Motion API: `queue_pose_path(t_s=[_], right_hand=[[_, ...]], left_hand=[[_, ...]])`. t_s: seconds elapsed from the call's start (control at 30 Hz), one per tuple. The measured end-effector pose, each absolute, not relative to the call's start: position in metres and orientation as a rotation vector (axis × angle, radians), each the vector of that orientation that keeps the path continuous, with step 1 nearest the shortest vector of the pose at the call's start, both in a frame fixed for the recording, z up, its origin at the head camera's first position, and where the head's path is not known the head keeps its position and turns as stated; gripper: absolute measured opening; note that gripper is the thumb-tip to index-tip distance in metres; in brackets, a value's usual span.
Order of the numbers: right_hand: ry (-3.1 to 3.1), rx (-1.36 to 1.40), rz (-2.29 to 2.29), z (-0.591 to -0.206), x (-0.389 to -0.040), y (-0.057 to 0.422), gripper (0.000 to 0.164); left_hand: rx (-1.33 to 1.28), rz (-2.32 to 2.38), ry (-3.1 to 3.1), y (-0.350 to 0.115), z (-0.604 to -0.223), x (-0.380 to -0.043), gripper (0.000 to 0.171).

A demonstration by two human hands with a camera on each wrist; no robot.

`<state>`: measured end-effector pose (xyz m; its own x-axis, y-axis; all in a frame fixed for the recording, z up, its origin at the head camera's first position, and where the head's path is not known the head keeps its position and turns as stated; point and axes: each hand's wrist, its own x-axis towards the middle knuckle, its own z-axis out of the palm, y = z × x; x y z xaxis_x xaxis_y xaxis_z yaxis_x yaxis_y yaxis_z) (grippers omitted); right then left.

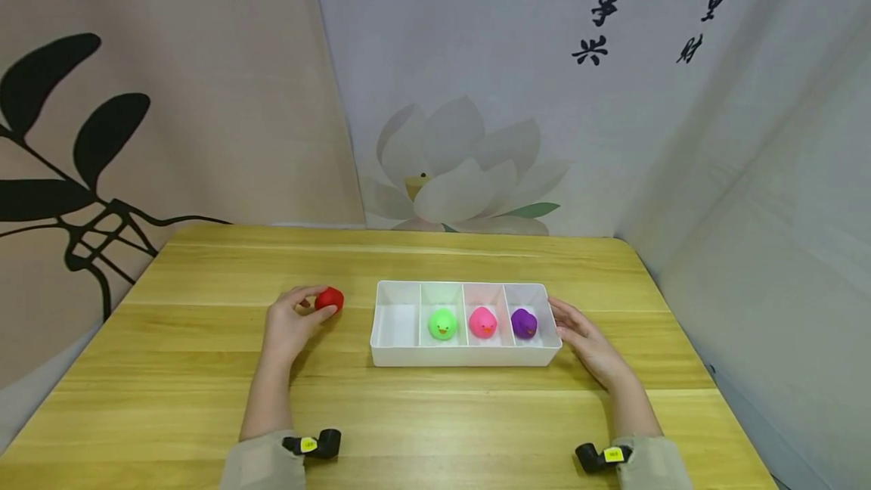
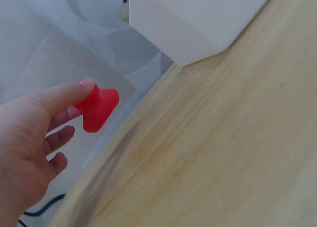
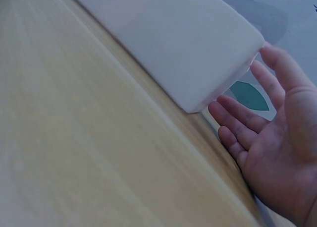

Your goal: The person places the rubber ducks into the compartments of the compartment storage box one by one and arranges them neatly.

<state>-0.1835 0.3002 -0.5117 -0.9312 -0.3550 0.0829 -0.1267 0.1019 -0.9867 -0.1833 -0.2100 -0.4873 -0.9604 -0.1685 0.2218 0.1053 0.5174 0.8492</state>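
My left hand (image 1: 289, 324) pinches a red toy duck (image 1: 330, 300) between thumb and fingertips, left of a white tray (image 1: 463, 357). In the left wrist view the red toy duck (image 2: 100, 109) stands out past the thumb tip, its face out of sight, with the lower fingers loosely bent below it. My right hand (image 1: 590, 346) rests its fingertips against the tray's right end. The right wrist view has the thumb at a corner of the tray (image 3: 173, 48), the other fingers extended along its end wall. The tray's leftmost compartment (image 1: 398, 316) holds nothing.
A green duck (image 1: 443, 324), a pink duck (image 1: 483, 322) and a purple duck (image 1: 524, 324) each sit in their own tray compartment, left to right. The wooden table (image 1: 435, 429) ends at the back against a printed cloth (image 1: 476, 59).
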Motion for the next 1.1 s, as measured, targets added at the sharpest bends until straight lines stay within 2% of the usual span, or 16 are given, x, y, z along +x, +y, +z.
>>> queue_pose_path(t_s=[0.33, 1.1], right_hand=[[2.189, -0.476, -1.934, -0.510, -0.183, 0.300, 0.052], [2.191, -0.441, -1.916, -0.509, -0.182, 0.300, 0.053]], left_hand=[[-0.014, -1.413, -2.490, -0.205, -0.466, -0.180, 0.043], [-0.223, -1.465, -2.476, -0.176, -0.426, -0.166, 0.039]])
